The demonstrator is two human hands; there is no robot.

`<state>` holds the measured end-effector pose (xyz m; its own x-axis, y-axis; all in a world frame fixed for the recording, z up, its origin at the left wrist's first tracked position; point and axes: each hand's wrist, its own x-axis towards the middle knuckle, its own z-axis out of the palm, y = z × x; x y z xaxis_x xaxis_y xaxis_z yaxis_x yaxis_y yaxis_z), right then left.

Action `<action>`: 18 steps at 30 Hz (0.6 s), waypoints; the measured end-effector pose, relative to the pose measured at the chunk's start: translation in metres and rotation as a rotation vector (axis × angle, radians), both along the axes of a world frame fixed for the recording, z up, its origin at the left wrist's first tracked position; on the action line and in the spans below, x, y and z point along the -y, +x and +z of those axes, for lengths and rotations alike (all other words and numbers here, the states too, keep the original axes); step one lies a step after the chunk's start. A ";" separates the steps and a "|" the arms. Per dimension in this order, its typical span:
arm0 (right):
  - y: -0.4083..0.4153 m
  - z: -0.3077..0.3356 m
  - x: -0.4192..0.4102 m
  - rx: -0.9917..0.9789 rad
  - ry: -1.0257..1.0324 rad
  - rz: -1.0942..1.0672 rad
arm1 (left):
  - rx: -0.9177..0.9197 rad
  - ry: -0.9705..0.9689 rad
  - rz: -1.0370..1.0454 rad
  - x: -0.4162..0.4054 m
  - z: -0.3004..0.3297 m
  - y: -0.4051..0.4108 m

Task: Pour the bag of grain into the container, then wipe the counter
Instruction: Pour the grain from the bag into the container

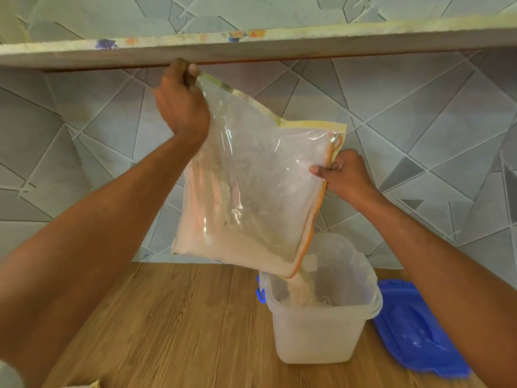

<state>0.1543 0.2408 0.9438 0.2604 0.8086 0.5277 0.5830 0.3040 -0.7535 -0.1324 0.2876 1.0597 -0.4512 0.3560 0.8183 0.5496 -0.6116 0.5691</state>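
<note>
Grain point(300, 289) streams from the low open corner of the clear bag point(251, 191) into the translucent container point(321, 331) standing on the wooden counter point(167, 331). Left hand point(181, 107) pinches the bag's upper corner, held high so contents slide down. Right hand point(347, 175) grips the zipper edge, steering the mouth over the container. Blue lid point(414, 331) lies just beside the container. Much grain remains; wiping not yet begun.

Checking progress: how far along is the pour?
Done: lid off, lying right of the container. In hand: left hand lifts a corner of the bag, right hand holds its open edge; grain streams in. Left: much grain still bagged; counter unwiped.
</note>
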 end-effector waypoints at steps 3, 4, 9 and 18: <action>-0.001 0.000 0.000 -0.036 0.057 -0.052 | 0.010 0.004 0.026 0.000 0.003 0.000; -0.001 0.000 0.000 -0.034 0.061 -0.062 | 0.015 0.007 0.031 -0.002 0.003 0.000; 0.004 0.003 -0.003 -0.124 0.087 -0.043 | 0.047 -0.019 0.026 -0.001 0.009 0.001; -0.001 0.002 -0.002 -0.069 0.075 -0.117 | 0.068 -0.067 0.016 -0.002 0.013 0.003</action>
